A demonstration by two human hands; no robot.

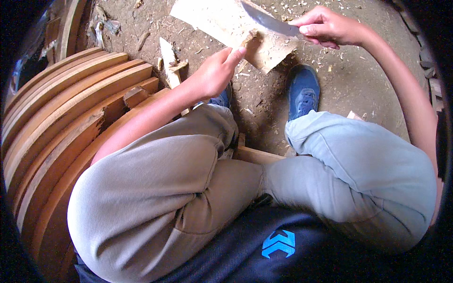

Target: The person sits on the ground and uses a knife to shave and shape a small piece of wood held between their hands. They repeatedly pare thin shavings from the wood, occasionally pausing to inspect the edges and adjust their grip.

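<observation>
Head view, looking down over the person's bent knees at a dirt floor (358,80) strewn with wood chips. On the far left lies a stack of curved wooden planks (61,118), edge on, running from near to far. Just right of the stack, a pale wood offcut (168,59) lies on the floor.

The left hand (214,73) reaches out from the left knee and presses its fingertips against the near edge of a pale slab of wood (222,19), which lies flat on the floor at the far middle; its near right part is rough and splintered. The left grip is narrow, fingers together and bearing on the slab rather than wrapped around it.

Right of that, a dark broad knife blade (266,20) rests across the slab, its edge angled toward the left hand. The right hand (325,28) holds the blade's handle end in a closed grip, though the handle itself is hidden inside the fist.

Below the slab, two blue shoes are planted on the floor, the clearer one (303,92) near the right knee.

The risk, as I judge it, lies in how close the left fingertips sit to the blade: a slip off the splintered grain could carry the edge into them. The slab is only pinned by fingertips, so it could skid on loose chips, and the shoes sit just near the cutting line.
</observation>
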